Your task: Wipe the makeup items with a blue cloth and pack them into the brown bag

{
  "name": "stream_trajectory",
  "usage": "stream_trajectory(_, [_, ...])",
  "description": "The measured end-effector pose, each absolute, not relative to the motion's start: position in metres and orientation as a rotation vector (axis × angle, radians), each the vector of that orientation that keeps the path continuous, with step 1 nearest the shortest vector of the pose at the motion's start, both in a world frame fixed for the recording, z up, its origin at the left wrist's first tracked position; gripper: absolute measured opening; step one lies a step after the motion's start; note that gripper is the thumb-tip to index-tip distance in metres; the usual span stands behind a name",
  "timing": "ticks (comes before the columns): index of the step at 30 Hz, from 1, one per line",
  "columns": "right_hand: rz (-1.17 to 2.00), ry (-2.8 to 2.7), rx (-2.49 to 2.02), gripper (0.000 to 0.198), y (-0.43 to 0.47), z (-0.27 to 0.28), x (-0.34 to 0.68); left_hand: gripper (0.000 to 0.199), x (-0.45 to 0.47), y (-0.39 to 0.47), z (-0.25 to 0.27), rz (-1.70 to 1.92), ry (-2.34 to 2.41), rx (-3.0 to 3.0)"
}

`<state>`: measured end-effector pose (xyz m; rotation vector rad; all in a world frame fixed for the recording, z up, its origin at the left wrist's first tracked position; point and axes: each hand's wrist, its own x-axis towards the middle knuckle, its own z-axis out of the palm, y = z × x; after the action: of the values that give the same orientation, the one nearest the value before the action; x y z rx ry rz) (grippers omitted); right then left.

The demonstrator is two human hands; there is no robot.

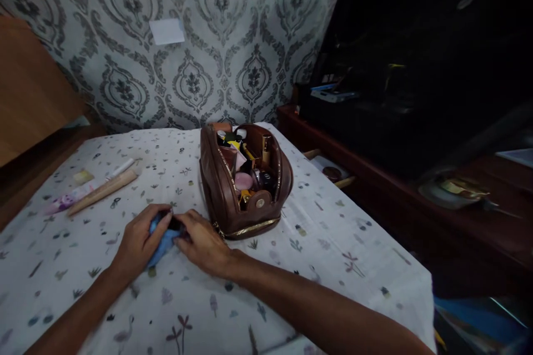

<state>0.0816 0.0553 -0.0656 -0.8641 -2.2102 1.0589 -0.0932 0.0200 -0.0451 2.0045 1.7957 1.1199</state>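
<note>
My left hand (139,236) is closed on a crumpled blue cloth (164,244) just above the patterned tablecloth. Pressed up against it, my right hand (204,244) has its fingers closed around a small dark object (175,224), whose kind I cannot make out. The two hands meet over the cloth, and the fingers partly hide both things. Right beside my right hand stands a brown leather makeup bag (216,188), unzipped at the top. Inside it are several cosmetics, among them a pink round case (244,181) and a gold tube (266,147).
A tan tube (102,191) and a white-and-purple tube (79,194) lie at the left on the white printed tablecloth (333,266). Beyond the right edge, a dark wooden cabinet (400,205) has a partly open drawer (328,166). A patterned wall rises behind.
</note>
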Motion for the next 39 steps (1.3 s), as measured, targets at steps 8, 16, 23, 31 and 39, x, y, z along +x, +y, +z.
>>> stream_trajectory(8, [1.159, -2.121, -0.821, 0.038, 0.059, -0.072, 0.079, 0.057, -0.113, 0.034, -0.049, 1.420, 1.656, 1.180])
stream_trajectory(16, [1.106, -2.131, -0.782, 0.034, 0.060, -0.072, 0.080, 0.045, -0.102, 0.021, -0.043, 1.035, 1.574, 1.956])
stream_trajectory(23, [1.106, -2.132, -0.804, 0.039, 0.060, -0.075, 0.077, 0.036, -0.096, 0.022, -0.044, 0.927, 1.633, 1.969])
stream_trajectory(31, [1.048, -2.167, -0.791, 0.053, 0.060, -0.077, 0.073, 0.030, -0.109, 0.028, -0.051, 1.124, 1.683, 1.898])
stream_trajectory(39, [1.045, -2.147, -0.802, 0.049, 0.060, -0.075, 0.071, 0.032, -0.113, 0.031, -0.058, 1.311, 1.538, 1.617])
